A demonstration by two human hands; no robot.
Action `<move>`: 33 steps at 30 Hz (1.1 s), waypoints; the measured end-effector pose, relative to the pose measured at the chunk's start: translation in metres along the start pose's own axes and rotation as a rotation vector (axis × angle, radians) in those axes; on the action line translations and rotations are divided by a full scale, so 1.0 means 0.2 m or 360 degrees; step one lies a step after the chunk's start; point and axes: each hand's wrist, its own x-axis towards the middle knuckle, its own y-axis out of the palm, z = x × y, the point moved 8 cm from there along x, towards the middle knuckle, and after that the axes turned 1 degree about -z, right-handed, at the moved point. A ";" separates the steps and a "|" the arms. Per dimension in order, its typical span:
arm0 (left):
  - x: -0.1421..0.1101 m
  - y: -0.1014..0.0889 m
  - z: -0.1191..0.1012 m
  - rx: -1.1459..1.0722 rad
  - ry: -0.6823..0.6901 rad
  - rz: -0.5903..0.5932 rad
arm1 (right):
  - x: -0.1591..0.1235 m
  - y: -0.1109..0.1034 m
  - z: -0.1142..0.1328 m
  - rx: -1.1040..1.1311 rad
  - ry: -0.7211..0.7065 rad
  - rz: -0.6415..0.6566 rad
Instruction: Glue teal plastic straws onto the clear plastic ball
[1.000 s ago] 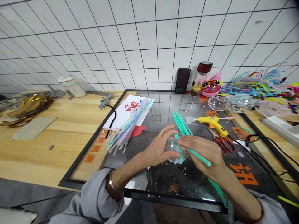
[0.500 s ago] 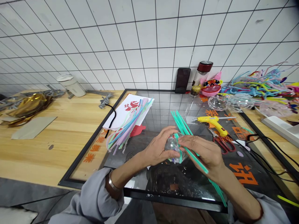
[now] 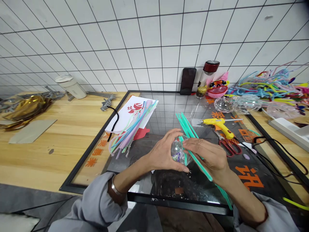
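Observation:
A small clear plastic ball with coloured bits inside sits between both hands above the glass-topped board. My left hand cups the ball from the left and below. My right hand presses a teal pipe cleaner against the ball's right side; its long end runs down past my right wrist. A bunch of teal pipe cleaners lies on the glass just behind the hands.
Pastel pipe cleaners lie on white paper at the left. A yellow glue gun and red scissors lie right, with black cables. A phone, a jar, clear half-shells and a pipe-cleaner heap line the back.
Both hands keep hold of the ball and the pipe cleaner and have shifted only slightly; the camera has tipped a little, so everything sits a bit higher.

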 end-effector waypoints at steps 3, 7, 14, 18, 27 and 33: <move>0.00 0.00 -0.01 -0.0002 -0.0004 -0.0020 | 0.00 0.00 0.00 0.0019 0.0017 -0.0004; 0.00 0.00 -0.01 -0.0016 -0.0007 -0.0052 | 0.00 0.00 -0.01 0.0032 0.0057 -0.0008; 0.00 -0.03 0.03 -0.0259 -0.0334 -0.0121 | 0.00 -0.01 -0.08 0.0127 0.0352 -0.0070; 0.00 -0.03 0.06 -0.0741 -0.0540 -0.0133 | -0.03 -0.02 -0.18 0.0242 0.0702 -0.0178; 0.01 -0.04 0.16 -0.1352 -0.0704 -0.0330 | -0.12 0.03 -0.37 0.0745 0.1206 -0.0307; 0.01 -0.02 0.22 -0.1697 -0.0802 -0.0344 | -0.13 0.07 -0.38 0.0832 0.1362 -0.0229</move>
